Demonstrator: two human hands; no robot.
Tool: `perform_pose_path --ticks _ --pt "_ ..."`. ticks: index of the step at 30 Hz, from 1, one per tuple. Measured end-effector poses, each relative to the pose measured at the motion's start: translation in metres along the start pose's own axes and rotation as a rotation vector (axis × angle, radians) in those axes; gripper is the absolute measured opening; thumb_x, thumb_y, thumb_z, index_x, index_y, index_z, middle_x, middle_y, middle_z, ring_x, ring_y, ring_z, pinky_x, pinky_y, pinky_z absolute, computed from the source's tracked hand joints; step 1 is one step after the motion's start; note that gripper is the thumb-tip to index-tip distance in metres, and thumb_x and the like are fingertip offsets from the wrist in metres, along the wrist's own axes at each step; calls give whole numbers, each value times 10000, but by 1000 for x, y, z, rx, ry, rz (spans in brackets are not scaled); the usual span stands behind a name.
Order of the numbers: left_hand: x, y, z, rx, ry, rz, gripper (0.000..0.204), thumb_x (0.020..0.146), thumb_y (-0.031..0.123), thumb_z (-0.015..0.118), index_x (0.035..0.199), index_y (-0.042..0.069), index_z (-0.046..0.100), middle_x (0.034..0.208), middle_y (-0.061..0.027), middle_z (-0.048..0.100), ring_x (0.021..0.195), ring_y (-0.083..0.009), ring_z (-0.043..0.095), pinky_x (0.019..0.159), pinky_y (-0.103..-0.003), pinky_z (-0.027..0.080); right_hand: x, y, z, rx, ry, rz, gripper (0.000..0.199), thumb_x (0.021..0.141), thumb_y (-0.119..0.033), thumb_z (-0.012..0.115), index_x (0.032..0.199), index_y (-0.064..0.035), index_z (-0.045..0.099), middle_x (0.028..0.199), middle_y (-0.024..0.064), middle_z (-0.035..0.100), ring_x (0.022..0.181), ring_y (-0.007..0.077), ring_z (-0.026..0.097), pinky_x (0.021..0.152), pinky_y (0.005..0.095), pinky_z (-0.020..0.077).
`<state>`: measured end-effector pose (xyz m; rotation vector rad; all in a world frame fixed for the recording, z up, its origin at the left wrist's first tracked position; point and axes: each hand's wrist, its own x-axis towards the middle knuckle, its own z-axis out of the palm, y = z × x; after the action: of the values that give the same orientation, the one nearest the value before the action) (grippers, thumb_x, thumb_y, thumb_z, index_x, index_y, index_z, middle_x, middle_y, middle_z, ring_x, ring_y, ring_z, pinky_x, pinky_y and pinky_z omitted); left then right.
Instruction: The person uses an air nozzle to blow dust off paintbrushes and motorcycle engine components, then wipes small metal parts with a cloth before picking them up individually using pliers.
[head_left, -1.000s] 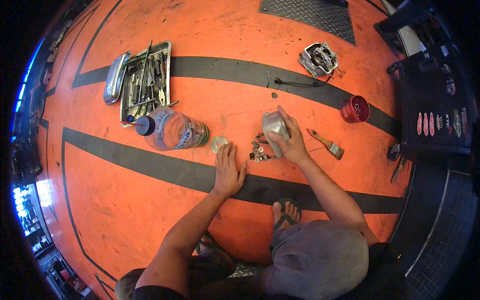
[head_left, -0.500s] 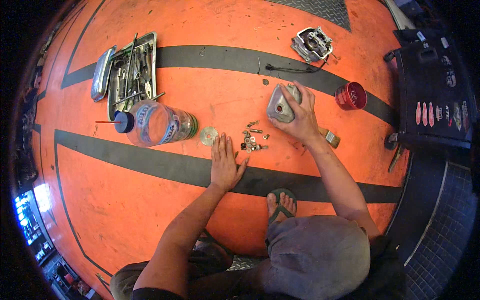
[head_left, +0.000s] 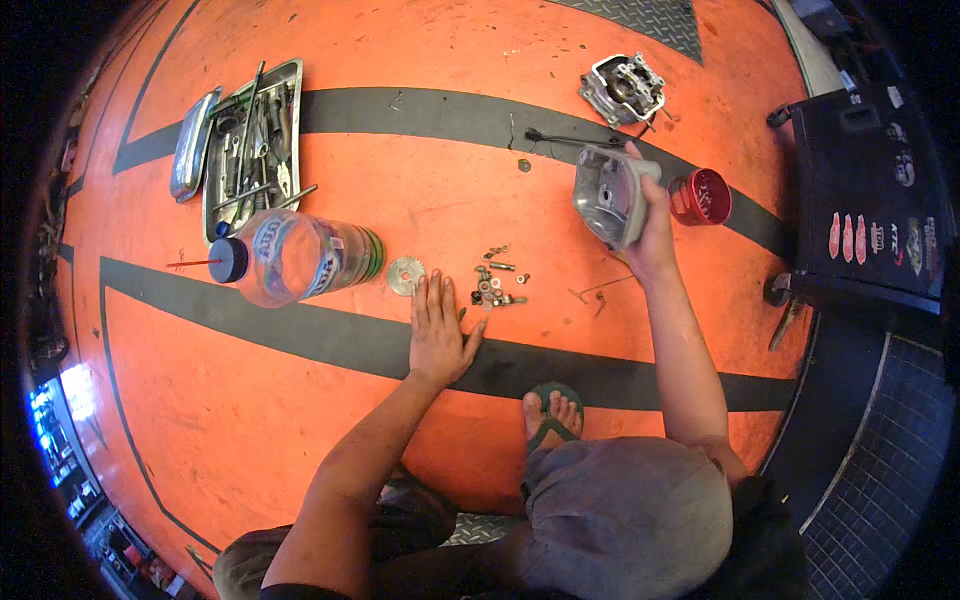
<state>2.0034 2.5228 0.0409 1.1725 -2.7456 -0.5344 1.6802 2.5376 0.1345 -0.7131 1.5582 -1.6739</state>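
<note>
A tool tray (head_left: 298, 112) lies near a plastic bottle (head_left: 306, 257), a black cart (head_left: 865, 190) at right.

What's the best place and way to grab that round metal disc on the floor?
Probably pinch the metal disc by its rim, at the near-left and far-right edges, coming from above: it lies flat on the orange floor, with the clear bottle close on the far left and the left grip at its near-right edge.
</note>
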Motion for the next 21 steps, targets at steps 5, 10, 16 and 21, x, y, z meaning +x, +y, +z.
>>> perform_pose_path --ticks 5,10,16,21 --pt "6 4 -1 -56 -23 -10 833 939 437 560 1489 -81 208 1564 -267 175 1459 -448 134 1185 -542 153 -7 -5 -29 770 -8 395 583 967 -520 374 1326 -100 560 1296 99 607 1171 275 592 979 474 495" --pt "2 4 0 -1 17 22 806 956 427 542 1494 -72 208 1565 -262 172 1458 -453 135 1180 -552 154 -28 -24 -6 884 -135 442 662 959 -529 343 1381 -46 509 1342 139 583 1169 312 599 985 478 498" --pt "4 7 1 14 37 28 807 943 390 574 1480 -93 217 1549 -278 196 1444 -470 155 1175 -559 161 -41 -30 1 950 -143 489 576 972 -531 381 1256 -69 574 1240 135 630 1105 320 621 962 479 502" --pt "6 10 -2 2 26 16 790 939 364 583 1474 -96 227 1540 -292 204 1428 -485 184 1163 -567 184 -42 -44 12 977 -103 562 507 1003 -482 372 1166 -84 641 1139 115 688 984 264 680 914 409 542"
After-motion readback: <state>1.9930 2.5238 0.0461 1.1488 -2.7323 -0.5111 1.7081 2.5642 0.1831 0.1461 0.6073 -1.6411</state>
